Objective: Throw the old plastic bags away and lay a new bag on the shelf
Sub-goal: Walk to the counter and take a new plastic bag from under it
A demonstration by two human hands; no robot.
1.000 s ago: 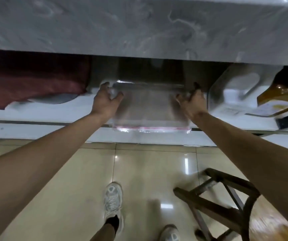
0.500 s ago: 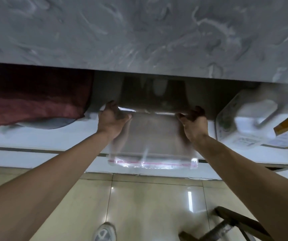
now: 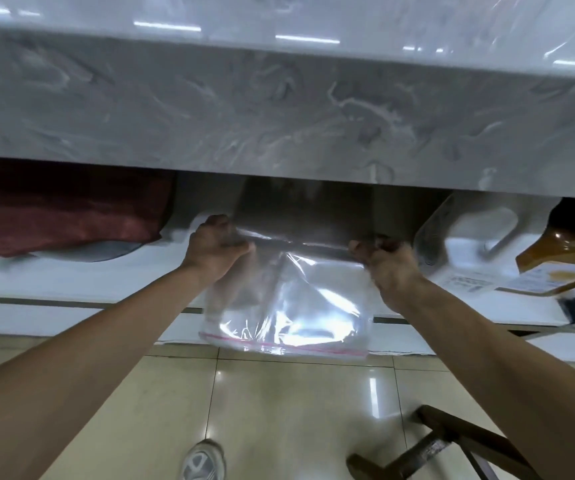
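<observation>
Head view: nearest, a glossy beige tiled floor is seen. Above it, a clear plastic zip bag with a red seal line is held at its far corners, gripped by the left hand and the right hand, hanging over the white shelf edge. Beyond, a dark red cloth is shown beneath a grey marbled countertop.

Glossy clear plastic bag; polished marbled counter; shiny floor tiles.

Left hand, right hand clenched
</observation>
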